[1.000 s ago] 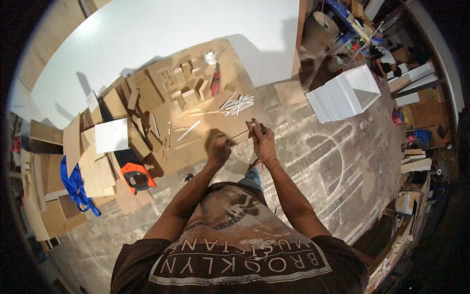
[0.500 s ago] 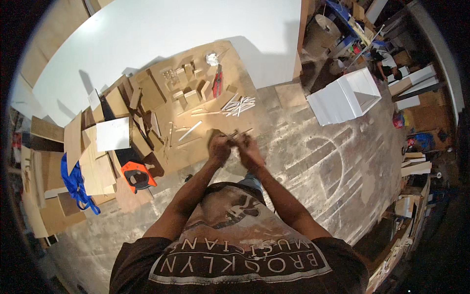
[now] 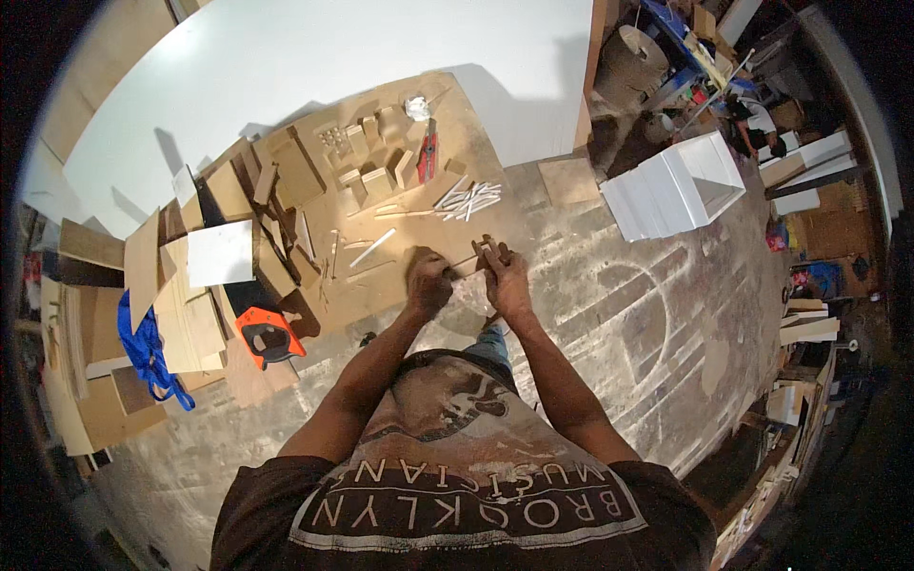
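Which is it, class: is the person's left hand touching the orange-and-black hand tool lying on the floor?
Apart. The head view shows the left hand raised over the board, with bare floor between it and the orange-and-black hand tool.

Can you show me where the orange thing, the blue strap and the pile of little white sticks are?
orange thing point(image 3: 269, 335), head view, on its orange frame.
blue strap point(image 3: 143, 350), head view, mid-strap.
little white sticks point(image 3: 469, 201), head view, middle of the pile.
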A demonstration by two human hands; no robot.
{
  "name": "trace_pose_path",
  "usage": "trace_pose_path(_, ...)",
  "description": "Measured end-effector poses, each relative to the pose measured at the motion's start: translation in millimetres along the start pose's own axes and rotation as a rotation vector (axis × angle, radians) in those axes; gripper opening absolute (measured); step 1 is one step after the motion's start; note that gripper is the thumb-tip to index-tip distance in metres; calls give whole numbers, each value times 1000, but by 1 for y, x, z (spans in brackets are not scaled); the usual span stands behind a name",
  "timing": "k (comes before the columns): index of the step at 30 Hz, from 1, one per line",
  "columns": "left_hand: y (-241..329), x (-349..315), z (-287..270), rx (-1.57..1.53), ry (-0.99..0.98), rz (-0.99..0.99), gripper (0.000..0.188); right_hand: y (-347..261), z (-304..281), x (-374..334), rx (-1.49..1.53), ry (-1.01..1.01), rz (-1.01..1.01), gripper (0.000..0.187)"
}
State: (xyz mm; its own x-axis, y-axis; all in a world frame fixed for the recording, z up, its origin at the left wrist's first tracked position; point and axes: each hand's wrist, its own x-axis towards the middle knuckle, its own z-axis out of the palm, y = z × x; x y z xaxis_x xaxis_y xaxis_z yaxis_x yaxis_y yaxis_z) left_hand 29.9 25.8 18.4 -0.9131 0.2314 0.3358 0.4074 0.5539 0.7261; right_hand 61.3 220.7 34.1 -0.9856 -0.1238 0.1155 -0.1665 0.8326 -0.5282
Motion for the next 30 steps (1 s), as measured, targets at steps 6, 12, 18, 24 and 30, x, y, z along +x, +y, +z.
trace_pose_path(6, -8, -2, 0, 24, -25, -39, 3, -4, 21, -11, -172, -107, -117, 64)
trace_pose_path(12, 6, 3, -4, 41, 15, 6, 2, 19, 15, 9, 41, -93, -47, 63)
trace_pose_path(18, -6, -9, -8, 36, 93, 76, 6, 12, 3, 5, -1, 74, -124, 66)
trace_pose_path(24, 7, 0, -1, -3, 82, 53, 7, 26, 0, 6, -28, 166, -30, 57)
trace_pose_path(30, 6, -10, -15, 11, 31, 42, 6, 4, -13, 2, 10, 8, -50, 52)
